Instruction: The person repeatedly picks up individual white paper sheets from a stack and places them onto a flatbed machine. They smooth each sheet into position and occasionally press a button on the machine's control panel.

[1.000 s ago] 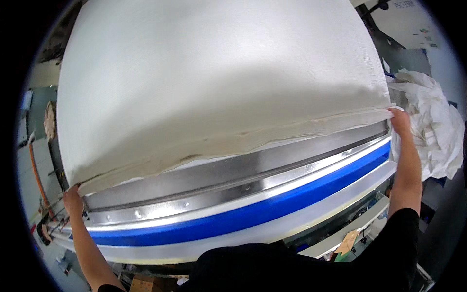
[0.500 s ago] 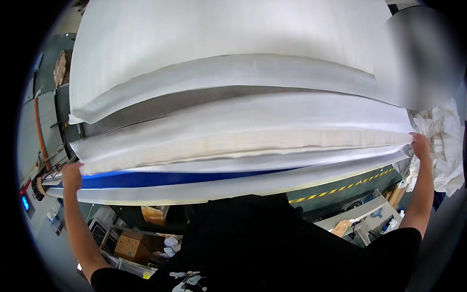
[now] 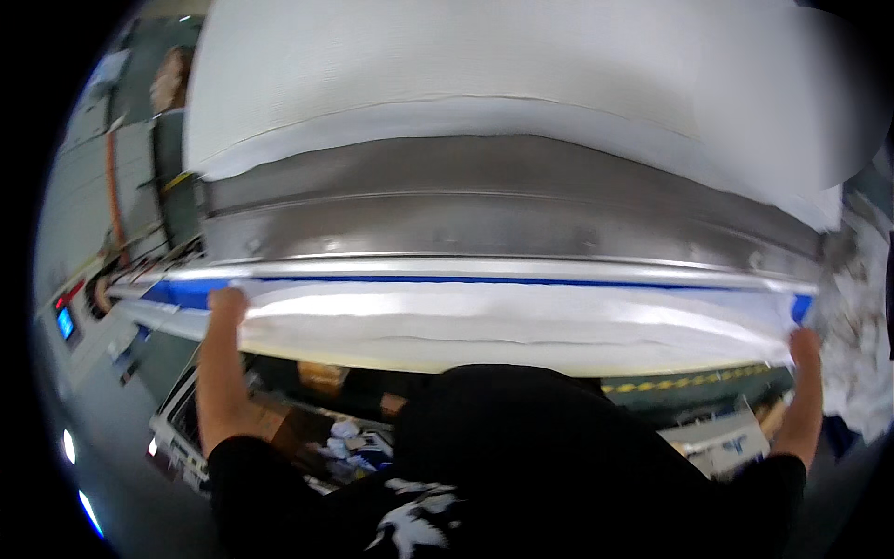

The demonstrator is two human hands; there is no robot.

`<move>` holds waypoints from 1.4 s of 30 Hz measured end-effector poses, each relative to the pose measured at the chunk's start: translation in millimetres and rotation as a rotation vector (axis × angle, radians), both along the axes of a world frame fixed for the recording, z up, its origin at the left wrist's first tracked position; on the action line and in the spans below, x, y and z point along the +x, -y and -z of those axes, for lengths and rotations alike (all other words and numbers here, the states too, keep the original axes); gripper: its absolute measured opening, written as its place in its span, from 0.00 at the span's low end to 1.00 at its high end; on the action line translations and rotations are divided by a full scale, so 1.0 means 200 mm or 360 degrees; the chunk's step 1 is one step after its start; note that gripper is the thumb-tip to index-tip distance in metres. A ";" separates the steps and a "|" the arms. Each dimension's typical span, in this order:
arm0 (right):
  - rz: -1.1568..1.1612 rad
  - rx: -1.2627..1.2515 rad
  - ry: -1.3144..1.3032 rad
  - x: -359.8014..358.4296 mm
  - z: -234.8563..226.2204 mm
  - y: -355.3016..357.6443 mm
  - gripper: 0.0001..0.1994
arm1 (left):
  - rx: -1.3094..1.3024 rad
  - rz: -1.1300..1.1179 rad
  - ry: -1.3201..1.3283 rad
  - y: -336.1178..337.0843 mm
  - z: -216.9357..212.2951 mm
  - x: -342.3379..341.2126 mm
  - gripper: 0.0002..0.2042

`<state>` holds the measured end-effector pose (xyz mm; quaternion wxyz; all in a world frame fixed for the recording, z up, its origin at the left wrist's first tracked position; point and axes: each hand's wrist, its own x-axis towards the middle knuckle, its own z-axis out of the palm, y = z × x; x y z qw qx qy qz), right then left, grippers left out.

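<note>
Both hands gripping the near edge of a wide white sheet at a feeding machine.

At far left, a control panel with a small blue screen. Next, left hand with grip clamped on the sheet's left corner, just below the blue strip of the machine. Across the middle, sheet's near edge stretched flat and level between the two hands, lying along the machine's front beneath a curved steel bar (more white cloth spread above that). At right, right hand closed on the opposite corner, blurred. Beyond it, crumpled white linen heaped at the frame's edge.
</note>
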<state>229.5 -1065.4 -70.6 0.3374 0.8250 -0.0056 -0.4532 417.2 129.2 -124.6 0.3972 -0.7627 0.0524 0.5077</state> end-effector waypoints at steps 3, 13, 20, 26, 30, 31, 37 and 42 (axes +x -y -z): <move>0.0193 0.0133 0.0127 -0.05 -0.02 0.00 0.08 | 0.0286 -0.0264 0.0438 0.11 -0.10 0.10 0.09; 0.0418 0.0394 -0.0459 0.15 0.21 -0.34 0.14 | -0.0476 -0.0411 0.1404 -0.32 -0.04 0.02 0.17; 0.0924 0.0610 -0.0341 0.35 -0.01 -0.83 0.30 | -0.0595 -0.0582 0.1387 0.56 -0.11 0.17 0.17; 0.0868 0.0554 0.0129 0.21 0.05 -0.77 0.17 | -0.1073 -0.0619 0.1827 0.35 0.11 0.19 0.18; 0.0450 0.0672 0.0057 0.26 0.13 -0.90 0.13 | -0.1214 -0.0119 0.2003 0.26 0.29 0.26 0.19; 0.0359 0.0642 -0.0172 0.38 0.14 -1.03 0.12 | -0.1287 0.0145 0.2102 0.22 0.34 0.26 0.17; 0.0702 0.1302 0.0359 0.90 0.00 -1.95 0.11 | -0.1291 -0.0181 0.2350 0.84 0.20 0.44 0.15; 0.0279 0.1730 0.0271 1.37 0.01 -2.81 0.10 | -0.1473 -0.0236 0.2527 0.88 0.21 0.41 0.15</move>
